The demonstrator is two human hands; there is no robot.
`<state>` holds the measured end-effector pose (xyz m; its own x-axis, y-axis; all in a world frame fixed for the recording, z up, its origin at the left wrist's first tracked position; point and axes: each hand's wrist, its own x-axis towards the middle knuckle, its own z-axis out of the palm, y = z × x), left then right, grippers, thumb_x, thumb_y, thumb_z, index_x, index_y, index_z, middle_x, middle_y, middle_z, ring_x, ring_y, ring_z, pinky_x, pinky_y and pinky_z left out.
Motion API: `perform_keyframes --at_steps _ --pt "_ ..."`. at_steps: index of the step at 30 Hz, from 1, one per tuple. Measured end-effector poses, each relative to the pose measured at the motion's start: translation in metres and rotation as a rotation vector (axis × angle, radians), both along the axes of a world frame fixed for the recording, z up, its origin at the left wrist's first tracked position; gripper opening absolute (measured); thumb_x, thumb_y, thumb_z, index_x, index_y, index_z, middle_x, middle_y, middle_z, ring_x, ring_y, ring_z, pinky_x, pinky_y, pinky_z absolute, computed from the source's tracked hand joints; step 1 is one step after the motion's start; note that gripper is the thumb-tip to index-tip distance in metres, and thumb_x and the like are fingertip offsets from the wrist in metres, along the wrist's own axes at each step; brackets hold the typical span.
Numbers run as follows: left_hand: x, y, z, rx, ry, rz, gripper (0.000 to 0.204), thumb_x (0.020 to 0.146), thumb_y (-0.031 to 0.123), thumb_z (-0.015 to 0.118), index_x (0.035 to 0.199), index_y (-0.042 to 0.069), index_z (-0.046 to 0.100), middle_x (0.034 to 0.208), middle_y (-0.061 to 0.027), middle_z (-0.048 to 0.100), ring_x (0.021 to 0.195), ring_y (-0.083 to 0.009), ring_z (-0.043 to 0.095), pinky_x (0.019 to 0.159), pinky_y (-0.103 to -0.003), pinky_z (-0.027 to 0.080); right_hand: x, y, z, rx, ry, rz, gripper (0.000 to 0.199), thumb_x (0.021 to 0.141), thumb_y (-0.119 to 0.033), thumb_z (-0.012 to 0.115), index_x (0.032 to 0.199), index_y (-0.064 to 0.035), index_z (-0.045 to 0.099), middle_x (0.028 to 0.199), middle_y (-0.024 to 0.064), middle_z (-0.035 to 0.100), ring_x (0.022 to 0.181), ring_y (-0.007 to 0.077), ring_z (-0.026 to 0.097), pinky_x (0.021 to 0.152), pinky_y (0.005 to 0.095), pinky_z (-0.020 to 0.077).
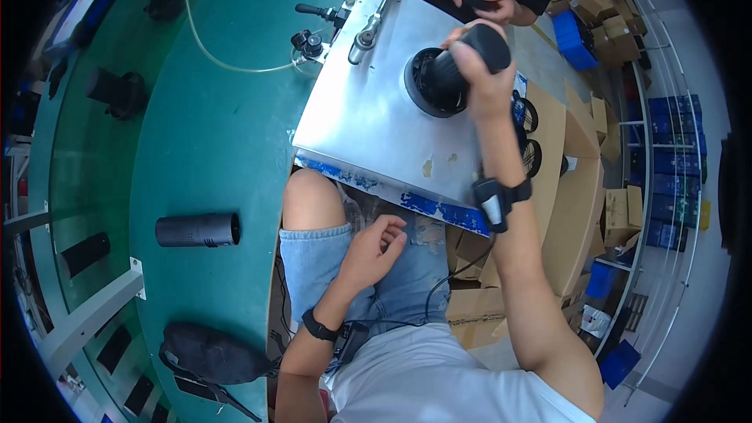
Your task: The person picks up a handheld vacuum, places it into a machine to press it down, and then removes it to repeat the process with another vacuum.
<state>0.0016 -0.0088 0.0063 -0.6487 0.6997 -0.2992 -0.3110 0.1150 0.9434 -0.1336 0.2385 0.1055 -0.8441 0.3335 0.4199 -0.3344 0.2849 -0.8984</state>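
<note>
Black and ribbed, with a smooth end, the cylinder (493,45) tilts over a black ring (413,88) on the metal plate (368,102); contact cannot be told. The right hand (484,82) clasps it; the left hand (377,251) hangs half-curled above denim shorts (313,258).

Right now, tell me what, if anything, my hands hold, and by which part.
Right hand: the black cylinder, gripped near its raised end, away from the round black base. Left hand: nothing visible.
</note>
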Motion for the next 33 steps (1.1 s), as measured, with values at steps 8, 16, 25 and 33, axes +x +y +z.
perform_keyframes --at_steps 8,16,25,33 --pt "-0.007 0.001 0.003 0.012 0.013 -0.028 0.026 0.090 0.009 0.058 0.113 -0.002 0.057 0.093 -0.0088 0.066 0.084 -0.0146 0.062 0.076 -0.027 0.049 0.001 -0.025 -0.007 0.186 0.063 -0.209 0.021 0.085 -0.007 0.066 0.101 0.0003 0.055 0.090 0.0098 0.066 0.085 0.0154 0.063 0.081 0.0291 0.0485" --pt "-0.006 0.003 0.002 0.026 -0.017 0.000 0.026 0.088 0.009 0.060 0.112 -0.001 0.057 0.091 -0.0111 0.065 0.083 -0.0184 0.064 0.076 -0.029 0.049 -0.007 -0.015 -0.016 0.069 0.137 -0.256 0.034 0.078 -0.011 0.077 0.102 -0.0003 0.055 0.084 0.0053 0.066 0.076 0.0097 0.062 0.075 0.0242 0.0507" --pt "-0.006 -0.002 0.002 0.020 0.018 -0.049 0.025 0.089 0.009 0.059 0.112 -0.002 0.057 0.091 -0.0100 0.066 0.083 -0.0161 0.063 0.076 -0.028 0.049 -0.009 -0.002 -0.020 -0.030 0.211 0.026 0.026 0.078 -0.007 0.073 0.098 -0.0006 0.056 0.086 0.0077 0.066 0.078 0.0130 0.062 0.076 0.0273 0.0509" --pt "-0.005 0.000 0.002 0.009 0.024 -0.022 0.026 0.089 0.009 0.058 0.112 -0.003 0.057 0.090 -0.0094 0.065 0.083 -0.0160 0.062 0.075 -0.027 0.049 -0.002 -0.013 -0.015 0.169 0.183 -0.189 0.017 0.088 -0.009 0.063 0.100 0.0003 0.056 0.088 0.0101 0.066 0.083 0.0151 0.063 0.081 0.0283 0.0488"
